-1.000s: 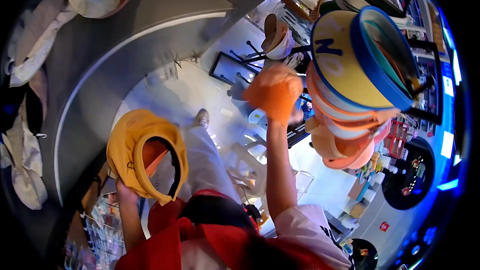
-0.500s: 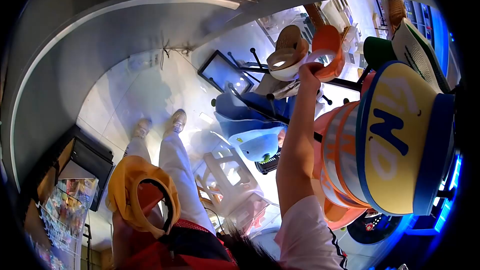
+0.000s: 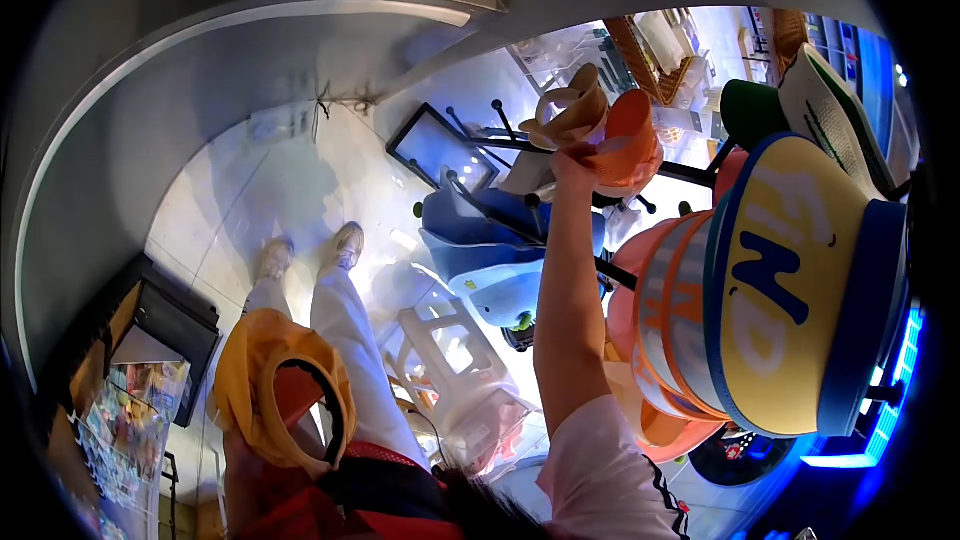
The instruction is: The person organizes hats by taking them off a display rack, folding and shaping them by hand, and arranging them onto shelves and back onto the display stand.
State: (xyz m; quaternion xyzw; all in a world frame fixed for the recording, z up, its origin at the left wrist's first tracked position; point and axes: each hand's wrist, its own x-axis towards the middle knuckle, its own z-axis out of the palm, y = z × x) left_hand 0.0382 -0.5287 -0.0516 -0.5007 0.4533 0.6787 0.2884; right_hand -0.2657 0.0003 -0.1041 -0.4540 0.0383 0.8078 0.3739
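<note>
A yellow hat (image 3: 240,380) with an orange-red inside and a dark inner band is held by my left hand (image 3: 240,445) at the lower left. Most of that hand's fingers are behind the hat. Near the display rack, my right hand (image 3: 574,162) grips an orange visor (image 3: 628,145) by its edge, with the arm stretched away from me. Beige visors (image 3: 575,110) are right beside it on a black bar. Blue hats (image 3: 470,230) and a light blue hat (image 3: 500,290) hang below the bar.
At the right hangs a stack of visors, with a large yellow and blue one (image 3: 770,280) in front. A white and green cap (image 3: 830,120) is above it. A white plastic stool (image 3: 450,350) stands on the floor. Small goods (image 3: 130,430) hang at the lower left.
The orange visor in my right hand has moved slightly left and down and has turned. Beside it, the beige visors have shifted and tilted. My left hand still holds the yellow hat.
</note>
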